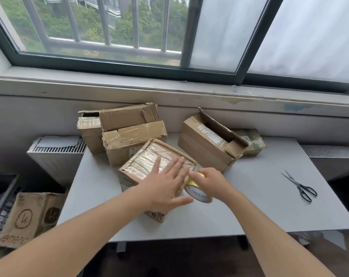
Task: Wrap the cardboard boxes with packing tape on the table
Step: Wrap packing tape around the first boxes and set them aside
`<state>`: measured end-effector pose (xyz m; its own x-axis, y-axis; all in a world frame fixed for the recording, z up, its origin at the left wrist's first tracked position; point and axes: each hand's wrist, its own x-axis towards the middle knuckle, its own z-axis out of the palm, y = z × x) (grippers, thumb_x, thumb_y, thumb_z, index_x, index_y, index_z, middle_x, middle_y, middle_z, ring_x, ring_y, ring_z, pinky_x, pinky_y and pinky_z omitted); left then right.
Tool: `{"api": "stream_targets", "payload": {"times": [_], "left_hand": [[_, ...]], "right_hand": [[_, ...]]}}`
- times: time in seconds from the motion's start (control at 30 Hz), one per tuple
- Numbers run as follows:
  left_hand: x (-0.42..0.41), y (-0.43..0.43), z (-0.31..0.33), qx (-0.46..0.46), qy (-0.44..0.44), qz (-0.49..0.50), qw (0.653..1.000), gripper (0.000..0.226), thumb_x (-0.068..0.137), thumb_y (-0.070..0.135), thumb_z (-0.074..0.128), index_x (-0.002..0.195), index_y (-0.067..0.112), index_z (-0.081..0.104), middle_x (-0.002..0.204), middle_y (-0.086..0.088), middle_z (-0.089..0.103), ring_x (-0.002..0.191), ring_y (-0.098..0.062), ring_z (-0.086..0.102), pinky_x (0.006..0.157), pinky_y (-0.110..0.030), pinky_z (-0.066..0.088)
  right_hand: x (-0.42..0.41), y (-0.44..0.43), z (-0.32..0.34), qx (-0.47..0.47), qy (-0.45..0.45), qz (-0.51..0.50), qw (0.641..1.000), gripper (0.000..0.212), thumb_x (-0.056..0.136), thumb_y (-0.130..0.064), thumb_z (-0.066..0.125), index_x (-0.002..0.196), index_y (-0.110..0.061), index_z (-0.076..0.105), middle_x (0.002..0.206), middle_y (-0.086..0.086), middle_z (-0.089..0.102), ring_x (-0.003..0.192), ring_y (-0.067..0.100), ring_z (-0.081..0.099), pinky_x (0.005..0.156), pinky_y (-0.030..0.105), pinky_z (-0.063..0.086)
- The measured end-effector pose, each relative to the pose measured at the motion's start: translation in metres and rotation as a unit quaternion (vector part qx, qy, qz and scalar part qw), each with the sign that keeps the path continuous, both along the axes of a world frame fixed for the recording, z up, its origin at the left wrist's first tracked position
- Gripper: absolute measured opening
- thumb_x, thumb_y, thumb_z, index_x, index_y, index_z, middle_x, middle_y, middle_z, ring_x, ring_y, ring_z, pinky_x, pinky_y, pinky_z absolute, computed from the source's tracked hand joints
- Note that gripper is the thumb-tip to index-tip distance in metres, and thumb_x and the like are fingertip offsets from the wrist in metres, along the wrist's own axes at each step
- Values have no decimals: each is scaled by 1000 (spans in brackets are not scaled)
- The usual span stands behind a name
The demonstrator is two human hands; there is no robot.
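While the flat left hand [165, 182] presses the tape-covered brown cardboard box [149, 166], the right hand [207, 180] grips the yellow packing-tape roll [197, 193] touching the box's three-o'clock edge.

Boxes [129, 134] crowd the table's [259, 206] back; only scissors [299, 185] lie right.

— What kind of place is this?
— A plain room in a flat, by the look of it. A dark-framed sliding window [101, 63] with grey metal bars [135, 23] looks out on trees and an apartment block [111, 9].
— Anything indoors?
— A white panel radiator [55, 162] under the sill, and a flat grey surface [259, 196] pushed against the wall, carrying worn brown cardboard boxes [129, 134] and black-handled scissors [298, 184].
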<state>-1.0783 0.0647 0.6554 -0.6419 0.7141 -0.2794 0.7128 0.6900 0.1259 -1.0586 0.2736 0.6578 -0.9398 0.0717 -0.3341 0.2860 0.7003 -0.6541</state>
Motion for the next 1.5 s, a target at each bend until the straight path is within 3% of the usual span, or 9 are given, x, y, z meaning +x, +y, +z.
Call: {"api": "stream_targets", "payload": {"times": [0.1, 0.23, 0.33, 0.47, 0.7, 0.83, 1.13, 1.3, 1.5], "left_hand": [[6, 26, -3, -25, 26, -14, 999, 104, 93, 80, 21, 161, 12, -19, 166, -6, -30, 152, -22, -32, 121, -63, -13], [4, 21, 2, -7, 15, 11, 1000, 91, 97, 43, 41, 162, 14, -17, 168, -4, -27, 154, -18, -28, 123, -60, -13], [-7, 3, 11, 70, -34, 16, 997, 94, 92, 32, 53, 165, 16, -5, 171, 0, -17, 157, -14, -17, 127, -49, -10], [-21, -20, 31, 255, -97, 66, 960, 79, 92, 16, 61, 163, 20, 27, 170, 5, 19, 155, -10, 18, 126, -24, 11], [-38, -34, 36, 259, -78, 113, 956, 69, 93, 29, 52, 158, 39, 33, 161, 17, 40, 145, -11, 41, 118, -39, 37], [-43, -33, 32, 233, -45, 106, 966, 76, 95, 32, 70, 160, 37, 29, 158, 13, 43, 140, -17, 45, 112, -40, 41], [-57, -39, 27, 310, -68, 120, 941, 66, 93, 25, 70, 148, 50, 44, 141, 15, 61, 126, -12, 57, 104, -38, 49], [-61, -29, 29, 322, -77, 106, 938, 64, 92, 15, 70, 147, 42, 52, 140, 13, 61, 126, -8, 55, 104, -28, 47], [-55, -3, 23, 359, -74, 103, 925, 64, 93, 13, 70, 148, 40, 52, 131, 26, 57, 123, -8, 57, 102, -33, 51]], "right_hand": [[4, 9, -5, -18, -7, -14, 1000, 50, 97, -48, 58, 56, -23, 46, 52, -11, 45, 56, 12, 43, 59, 31, 34], [9, 10, 0, -62, 20, -20, 998, 50, 93, -51, 63, 61, -19, 40, 59, -4, 34, 59, 14, 33, 61, 33, 27], [6, 5, 20, -104, 65, -17, 992, 53, 87, -51, 64, 61, -15, 36, 63, -1, 29, 61, 14, 30, 62, 35, 23], [-6, -6, 56, -101, 99, -13, 990, 49, 89, -55, 64, 59, -21, 46, 56, -6, 37, 55, 13, 36, 57, 32, 29], [-18, -34, 66, -119, 89, -21, 989, 54, 96, -53, 62, 89, 0, 67, 72, 3, 60, 65, 14, 55, 61, 31, 42], [-19, -37, 62, -137, 97, -51, 984, 57, 97, -52, 60, 91, 5, 63, 72, 4, 58, 66, 15, 52, 62, 32, 40], [-7, -19, 58, -88, 50, -39, 994, 59, 96, -60, 56, 77, -5, 62, 68, 2, 57, 64, 15, 54, 63, 33, 41], [16, -1, 64, -95, 50, -44, 993, 50, 97, -54, 59, 62, -20, 50, 57, -7, 50, 56, 11, 48, 60, 30, 38], [10, 13, 85, -130, 112, -73, 982, 66, 86, -62, 61, 84, 4, 62, 68, 12, 58, 61, 18, 54, 61, 36, 41]]}}
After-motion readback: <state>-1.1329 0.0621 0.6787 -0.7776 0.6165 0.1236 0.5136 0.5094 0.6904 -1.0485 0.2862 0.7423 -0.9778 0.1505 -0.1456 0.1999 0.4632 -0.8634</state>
